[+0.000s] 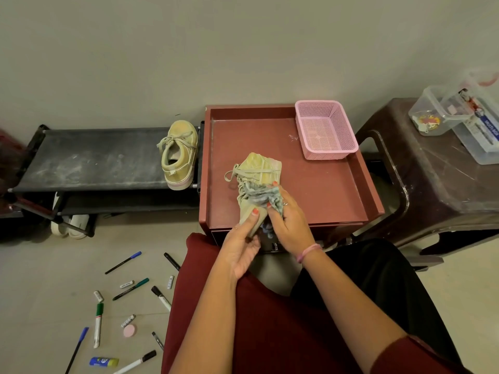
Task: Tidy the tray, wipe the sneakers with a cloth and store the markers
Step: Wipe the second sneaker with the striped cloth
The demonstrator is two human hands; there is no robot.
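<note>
Left hand (244, 245): holds the heel end of a tan shoe (256, 182) over the red tray (324, 190).
Right hand (289, 222): presses a gray cloth (263, 194) on that shoe.
Other shoe (178, 155): sits on the black rack (89, 157).
Pink basket (325, 129): in the tray's far corner.
Markers (98, 323): lie on the floor.

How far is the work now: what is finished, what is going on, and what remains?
Looks done: the tray holds only the pink basket. In hand: the left hand holds one sneaker over the tray while the right hand rubs it with the cloth. Left: the markers lie scattered on the floor; whether the second sneaker on the rack was wiped is unclear.
</note>
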